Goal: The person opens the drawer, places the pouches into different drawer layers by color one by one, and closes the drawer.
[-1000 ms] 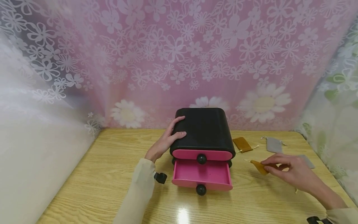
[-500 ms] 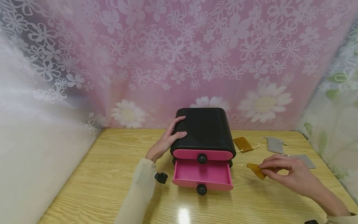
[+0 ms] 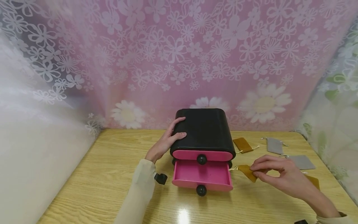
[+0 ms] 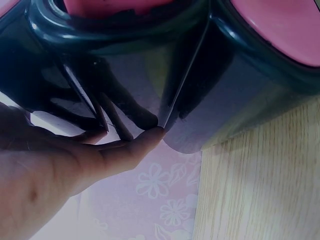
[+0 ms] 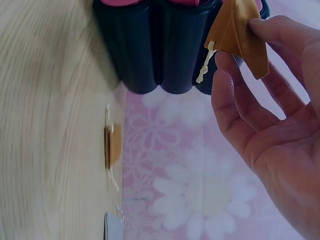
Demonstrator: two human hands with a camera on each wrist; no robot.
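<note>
A black drawer box (image 3: pixel 205 129) with pink drawers stands on the table. Its lower drawer (image 3: pixel 201 172) is pulled out and looks bare inside; the top drawer (image 3: pixel 185 155) is in. My left hand (image 3: pixel 165 143) rests against the box's upper left edge, thumb and a finger on the top. In the left wrist view its other fingers (image 4: pixel 145 142) touch the side. To the right of the pulled-out drawer, my right hand (image 3: pixel 279 172) pinches a mustard-brown drawstring pouch (image 3: pixel 246 172) between thumb and fingers, raised above the table. The pouch's cord points toward the drawer.
Another brown pouch (image 3: pixel 243 145) lies beside the box. Two grey pouches (image 3: pixel 275 146) lie farther right, and a brown one (image 3: pixel 312 181) is partly behind my right wrist. A flowered curtain (image 3: pixel 173 62) hangs behind the wooden table (image 3: pixel 117 161).
My right hand has moved left with the pouch, bringing its cord near the drawer's right side. The grey and brown pouches behind that hand show more. The left hand stays put.
</note>
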